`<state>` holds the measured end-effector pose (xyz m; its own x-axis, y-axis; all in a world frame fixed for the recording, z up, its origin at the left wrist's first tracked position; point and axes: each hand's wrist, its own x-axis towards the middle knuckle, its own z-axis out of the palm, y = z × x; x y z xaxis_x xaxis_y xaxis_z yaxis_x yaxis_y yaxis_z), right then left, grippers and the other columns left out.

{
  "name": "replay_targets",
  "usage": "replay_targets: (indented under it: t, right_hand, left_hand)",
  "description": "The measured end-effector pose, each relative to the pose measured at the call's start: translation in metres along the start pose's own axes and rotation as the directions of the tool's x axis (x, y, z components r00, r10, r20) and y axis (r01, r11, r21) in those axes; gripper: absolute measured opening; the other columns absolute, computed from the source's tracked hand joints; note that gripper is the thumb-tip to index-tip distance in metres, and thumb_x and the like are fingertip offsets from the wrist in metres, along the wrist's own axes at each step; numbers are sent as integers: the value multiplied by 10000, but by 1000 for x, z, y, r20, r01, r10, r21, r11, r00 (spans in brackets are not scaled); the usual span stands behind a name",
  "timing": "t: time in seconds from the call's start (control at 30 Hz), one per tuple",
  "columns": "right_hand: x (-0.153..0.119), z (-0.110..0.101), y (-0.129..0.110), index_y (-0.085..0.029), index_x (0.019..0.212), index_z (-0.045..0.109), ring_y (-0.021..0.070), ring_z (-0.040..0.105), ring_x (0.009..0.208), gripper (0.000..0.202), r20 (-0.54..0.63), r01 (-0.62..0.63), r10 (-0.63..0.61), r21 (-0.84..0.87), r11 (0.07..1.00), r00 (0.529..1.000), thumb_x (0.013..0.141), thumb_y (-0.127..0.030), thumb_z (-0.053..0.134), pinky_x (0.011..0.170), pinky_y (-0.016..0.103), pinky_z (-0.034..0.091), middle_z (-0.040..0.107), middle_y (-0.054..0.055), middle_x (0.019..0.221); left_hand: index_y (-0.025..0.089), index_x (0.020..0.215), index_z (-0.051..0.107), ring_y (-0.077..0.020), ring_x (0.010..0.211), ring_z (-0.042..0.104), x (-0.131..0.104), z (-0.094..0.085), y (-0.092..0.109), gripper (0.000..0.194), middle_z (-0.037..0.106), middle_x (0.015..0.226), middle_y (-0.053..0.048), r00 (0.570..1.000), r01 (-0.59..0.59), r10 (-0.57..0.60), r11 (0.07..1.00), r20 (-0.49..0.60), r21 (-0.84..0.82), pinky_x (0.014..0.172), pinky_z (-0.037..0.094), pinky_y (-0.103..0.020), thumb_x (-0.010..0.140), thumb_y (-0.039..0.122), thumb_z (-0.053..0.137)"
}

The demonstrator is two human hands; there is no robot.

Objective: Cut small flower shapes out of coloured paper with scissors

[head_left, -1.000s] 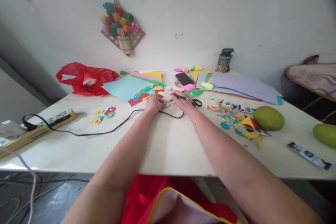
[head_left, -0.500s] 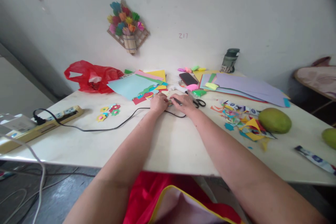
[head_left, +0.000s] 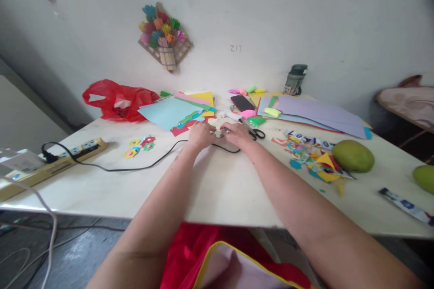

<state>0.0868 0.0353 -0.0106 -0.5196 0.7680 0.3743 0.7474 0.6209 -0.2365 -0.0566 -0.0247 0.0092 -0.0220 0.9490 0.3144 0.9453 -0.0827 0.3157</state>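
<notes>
Both hands are over the middle of the white table. My left hand point(head_left: 201, 135) has its fingers bent together beside a small pale piece point(head_left: 219, 132) on the tabletop; whether it grips the piece is too small to tell. On the other side of that piece, my right hand point(head_left: 236, 134) is closed round a thin dark pen-like tool point(head_left: 228, 131). Just right of it are black-handled scissors point(head_left: 259, 134). Small paper flowers point(head_left: 130, 152) in yellow, red and green lie to the left. A black cable point(head_left: 159, 161) runs across the table to my hands.
Coloured paper sheets point(head_left: 162, 113), a red plastic bag point(head_left: 117, 101) and a power strip point(head_left: 81, 150) are on the left. A phone point(head_left: 242, 103), bottle point(head_left: 295, 80), purple paper point(head_left: 315, 110), paper scraps point(head_left: 325, 167), a green mango point(head_left: 353, 156) and a glue tube point(head_left: 405, 205) lie rightward.
My left hand has shifted slightly left, away from the small piece. The tool in my right hand is tilted differently and less of it shows.
</notes>
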Motion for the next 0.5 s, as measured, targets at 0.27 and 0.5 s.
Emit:
replay_targets:
  t: [0.27,0.5]
  right_hand:
    - [0,-2,-1,-276,998,690,206,646,909,273,4,-17,17,14,1000,1000,864,-289,453,781,303,451,728,31,933]
    - [2,2,2,-265,995,697,205,658,902,267,-21,-89,92,119,989,996,876,-312,462,765,286,465,736,30,921]
  left_hand:
    - [209,924,681,-295,1276,438,-15,0,22,295,610,1234,-100,913,-244,161,952,376,185,1081,229,-536,790,115,436]
    - [122,1101,626,-305,1247,459,-12,5,27,380,585,1234,-193,908,-245,127,934,398,260,1093,185,-511,800,241,427]
